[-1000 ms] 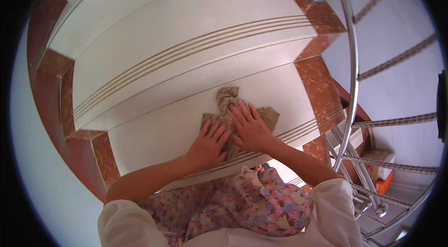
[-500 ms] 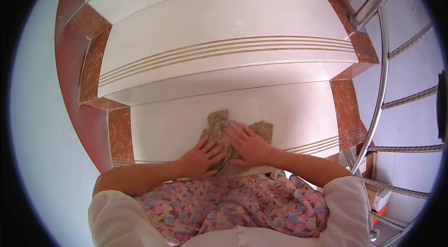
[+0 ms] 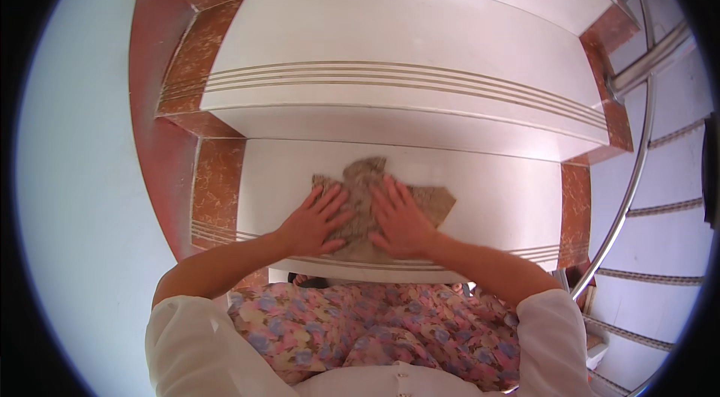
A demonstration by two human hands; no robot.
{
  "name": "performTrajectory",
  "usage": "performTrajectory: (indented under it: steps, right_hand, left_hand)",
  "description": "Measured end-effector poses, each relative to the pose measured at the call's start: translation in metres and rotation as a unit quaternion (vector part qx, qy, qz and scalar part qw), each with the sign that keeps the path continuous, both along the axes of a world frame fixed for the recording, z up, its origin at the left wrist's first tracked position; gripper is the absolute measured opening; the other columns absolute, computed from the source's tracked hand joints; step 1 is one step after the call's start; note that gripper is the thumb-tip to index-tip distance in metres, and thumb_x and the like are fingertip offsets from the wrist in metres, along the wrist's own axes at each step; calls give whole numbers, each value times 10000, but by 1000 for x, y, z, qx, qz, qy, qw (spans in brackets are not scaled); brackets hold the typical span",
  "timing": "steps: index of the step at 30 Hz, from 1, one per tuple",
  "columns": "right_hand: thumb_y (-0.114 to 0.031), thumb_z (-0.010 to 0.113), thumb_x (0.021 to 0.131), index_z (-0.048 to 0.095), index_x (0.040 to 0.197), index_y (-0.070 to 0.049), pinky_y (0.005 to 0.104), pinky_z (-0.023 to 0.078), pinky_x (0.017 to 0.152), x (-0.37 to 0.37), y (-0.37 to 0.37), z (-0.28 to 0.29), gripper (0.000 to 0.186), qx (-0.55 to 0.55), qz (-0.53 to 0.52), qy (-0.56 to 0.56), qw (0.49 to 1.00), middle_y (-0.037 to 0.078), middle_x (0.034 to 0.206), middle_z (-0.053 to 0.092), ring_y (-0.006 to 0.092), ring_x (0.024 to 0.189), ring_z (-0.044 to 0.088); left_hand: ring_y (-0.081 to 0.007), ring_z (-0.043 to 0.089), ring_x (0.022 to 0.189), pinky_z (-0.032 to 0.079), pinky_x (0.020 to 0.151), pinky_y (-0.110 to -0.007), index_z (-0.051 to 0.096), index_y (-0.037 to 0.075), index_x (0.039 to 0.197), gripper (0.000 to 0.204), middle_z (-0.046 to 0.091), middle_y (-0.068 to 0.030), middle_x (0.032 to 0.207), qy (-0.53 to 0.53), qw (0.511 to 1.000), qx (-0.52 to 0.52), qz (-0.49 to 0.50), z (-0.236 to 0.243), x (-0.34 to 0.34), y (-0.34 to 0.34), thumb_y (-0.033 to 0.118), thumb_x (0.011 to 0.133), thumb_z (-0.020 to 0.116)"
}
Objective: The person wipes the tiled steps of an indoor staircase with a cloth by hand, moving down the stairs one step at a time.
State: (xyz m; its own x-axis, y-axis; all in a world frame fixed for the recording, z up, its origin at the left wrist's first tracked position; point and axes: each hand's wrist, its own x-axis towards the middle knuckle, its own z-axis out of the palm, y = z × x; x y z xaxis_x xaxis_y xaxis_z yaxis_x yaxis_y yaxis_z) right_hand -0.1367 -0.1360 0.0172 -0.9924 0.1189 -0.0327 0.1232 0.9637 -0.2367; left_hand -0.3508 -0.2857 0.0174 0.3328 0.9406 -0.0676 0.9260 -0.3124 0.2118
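Left hand [image 3: 313, 223], right hand [image 3: 405, 223] and cloth [image 3: 361, 206] have shifted a little farther in toward the riser [image 3: 397, 125] since half a second ago, and the cloth now lies more spread out. Broad white steps [image 3: 502, 198] fill most of the view, their front edges lined with thin brown grooves [image 3: 405, 71] and their ends bordered in rust-red marbled stone [image 3: 217, 179]. A pale wall [image 3: 82, 172] stands to the left; a curved metal railing [image 3: 625, 209] runs down the right. Nearest the person, floral fabric [image 3: 375, 322] bunches between two white sleeves [image 3: 202, 341]. On the lower step, left of its middle, the brown, patterned cloth lies crumpled, one lobe pointing toward the riser and a flatter corner out to the right. Both hands press on it palm down, side by side, slightly apart. Their fingers [image 3: 384, 194] are extended and somewhat spread, laid over the cloth rather than curled around it.
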Motion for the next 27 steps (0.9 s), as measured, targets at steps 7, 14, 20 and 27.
performTrajectory:
  steps: [7,14,20,27]
  right_hand:
    - [-435,453,904,481,1259,134,556,105,1142,-42,-46,4,672,-44,83,25,995,291,1462,295,481,1393,161]
    - [-379,516,838,451,1318,92,550,135,1137,-106,-42,-13,675,63,-37,64,995,268,1446,338,457,1385,203]
    - [-376,520,846,437,1314,105,561,130,1137,-115,-96,-16,676,-47,-1,88,995,285,1453,312,485,1377,204]
    - [-309,560,826,476,1294,68,529,180,1132,-131,-122,-12,606,-79,102,108,986,254,1411,394,436,1367,270]
  left_hand:
    - [-466,241,1369,123,1133,-580,415,-66,1296,696,365,-326,1364,-181,968,5,173,-4,16,-48,442,857,599]
    - [-462,185,1394,107,1136,-556,423,-64,1301,633,234,-334,1467,-88,940,91,317,-15,-9,-17,418,905,530]
    - [-450,130,1420,89,1145,-542,420,-18,1339,605,184,-321,1498,-42,934,20,355,-10,-18,-97,398,911,521]
    - [-475,92,1418,74,1138,-563,345,-91,1341,620,163,-349,1488,-78,890,-9,450,-22,-8,-134,301,895,524]
